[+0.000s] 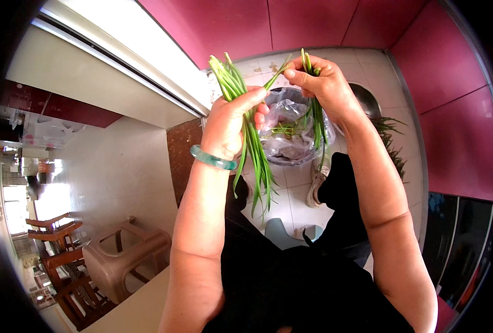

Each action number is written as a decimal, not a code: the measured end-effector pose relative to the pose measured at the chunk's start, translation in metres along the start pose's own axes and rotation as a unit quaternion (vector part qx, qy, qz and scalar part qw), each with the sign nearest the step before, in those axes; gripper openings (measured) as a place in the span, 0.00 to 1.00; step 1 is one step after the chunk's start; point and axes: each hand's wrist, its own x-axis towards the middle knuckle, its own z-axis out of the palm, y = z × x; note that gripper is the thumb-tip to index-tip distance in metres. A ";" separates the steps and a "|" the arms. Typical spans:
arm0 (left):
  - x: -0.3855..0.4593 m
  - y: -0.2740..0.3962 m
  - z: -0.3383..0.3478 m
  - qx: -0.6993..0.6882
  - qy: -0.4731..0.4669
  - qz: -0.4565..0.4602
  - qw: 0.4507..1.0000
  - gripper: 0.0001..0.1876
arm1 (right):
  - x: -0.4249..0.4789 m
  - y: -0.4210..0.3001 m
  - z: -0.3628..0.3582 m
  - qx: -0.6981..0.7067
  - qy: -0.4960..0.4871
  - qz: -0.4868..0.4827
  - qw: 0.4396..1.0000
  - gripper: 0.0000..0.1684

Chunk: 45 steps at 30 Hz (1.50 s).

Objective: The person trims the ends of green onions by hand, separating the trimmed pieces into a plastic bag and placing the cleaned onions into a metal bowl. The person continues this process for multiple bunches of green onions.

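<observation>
My left hand [230, 118] is closed around a bunch of long green leafy stalks [252, 141], which look like garlic chives. Their pale cut ends point up and away from me, and the leaf tips hang toward my lap. Between finger and thumb, my right hand [321, 81] pinches the end of a stalk that reaches across from the left hand. A smaller bunch of the same greens [318, 120] hangs from the right palm. Below both hands stands a round bin lined with a clear plastic bag [286, 145]. Green scraps [286, 130] lie inside it.
Right of the bin are a metal bowl [365, 100], partly behind my right arm, and a pile of greens [392, 145] on the tiled floor [290, 197]. Magenta cabinets [313, 23] border the floor. A brown plastic stool [124, 254] stands at left, beyond a wall edge.
</observation>
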 end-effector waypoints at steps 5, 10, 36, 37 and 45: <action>-0.001 -0.001 0.002 0.028 -0.003 0.002 1.000 0.09 | 0.001 0.004 0.000 0.005 0.019 0.008 1.000 0.07; -0.001 -0.002 0.003 0.037 0.010 0.018 0.999 0.09 | 0.002 0.006 -0.002 -0.171 0.099 -0.092 0.976 0.07; -0.003 -0.003 0.011 0.026 -0.020 -0.020 0.999 0.13 | -0.004 -0.003 0.000 0.044 0.051 0.002 0.998 0.09; -0.003 -0.003 0.010 0.033 -0.025 -0.022 0.999 0.13 | -0.003 -0.001 0.000 0.043 0.067 -0.010 0.997 0.09; -0.001 -0.003 0.000 0.042 -0.012 -0.006 0.999 0.12 | 0.005 0.003 -0.024 0.044 0.089 0.010 0.995 0.14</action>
